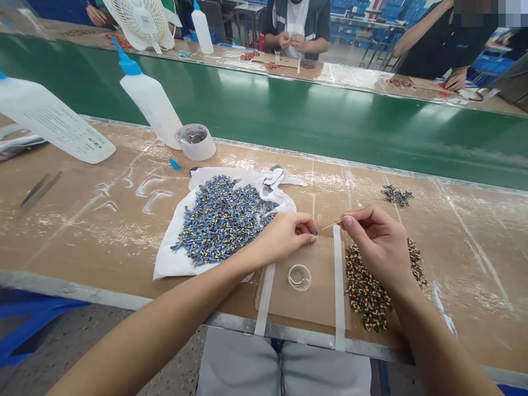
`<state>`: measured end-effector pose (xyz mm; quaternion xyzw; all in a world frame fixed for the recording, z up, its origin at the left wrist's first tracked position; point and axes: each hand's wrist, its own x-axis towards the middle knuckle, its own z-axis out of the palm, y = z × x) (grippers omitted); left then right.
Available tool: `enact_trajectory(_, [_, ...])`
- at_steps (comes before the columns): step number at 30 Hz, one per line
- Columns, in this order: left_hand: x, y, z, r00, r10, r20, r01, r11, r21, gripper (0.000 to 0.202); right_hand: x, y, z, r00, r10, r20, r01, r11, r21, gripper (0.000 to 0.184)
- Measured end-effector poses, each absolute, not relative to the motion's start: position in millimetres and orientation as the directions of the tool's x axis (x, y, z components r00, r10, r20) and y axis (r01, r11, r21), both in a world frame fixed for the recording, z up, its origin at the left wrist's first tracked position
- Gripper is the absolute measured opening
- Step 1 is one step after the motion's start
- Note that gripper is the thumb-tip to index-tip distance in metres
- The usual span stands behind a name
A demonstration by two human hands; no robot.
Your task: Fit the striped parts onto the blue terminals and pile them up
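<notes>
My left hand point(291, 234) is closed in a pinch over the cardboard sheet, and a small blue part point(315, 233) shows at its fingertips. My right hand point(377, 242) grips a thin toothpick-like stick point(330, 225), its tip pointing left toward the blue part. Under the left wrist spreads a pile of small blue and yellow parts point(223, 220) on a white plastic bag point(167, 258). Below my right hand lies a heap of small dark parts with pale and reddish ends point(367, 291). A small clear cup point(299, 278) stands on the taped cardboard sheet point(317, 308) between my arms.
Two white squeeze bottles point(152, 104) point(61, 118), a tape roll point(196, 142), a loose blue cap point(174, 164) and tweezers point(39, 192) are at left. A few blue parts point(396, 195) lie at right. Beyond a green conveyor belt point(264, 104), other people work.
</notes>
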<state>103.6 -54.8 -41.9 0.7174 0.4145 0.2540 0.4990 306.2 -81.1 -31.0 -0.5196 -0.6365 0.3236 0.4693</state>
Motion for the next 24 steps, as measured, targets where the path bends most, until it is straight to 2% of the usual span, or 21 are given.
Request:
enact_trajectory(4, [103.6, -55.0, -42.0, 0.524, 0.850, -0.050, 0.347, -0.159, 0.925, 0.004, 304.7, -81.3, -34.5, -0.053, 0.962, 0.268, 0.427, 0.265, -0.865, 0.013])
enact_trajectory(15, [104.4, -55.7, -41.9, 0.536, 0.843, -0.045, 0.346, -0.171, 0.923, 0.003, 304.3, -79.1, -36.9, -0.118, 0.963, 0.240, 0.461, 0.268, -0.846, 0.012])
enact_trajectory(24, [104.0, -55.3, -41.7, 0.546, 0.837, -0.044, 0.348, -0.179, 0.920, 0.004, 304.0, -82.1, -34.4, -0.171, 0.940, 0.295, 0.497, 0.341, -0.798, 0.008])
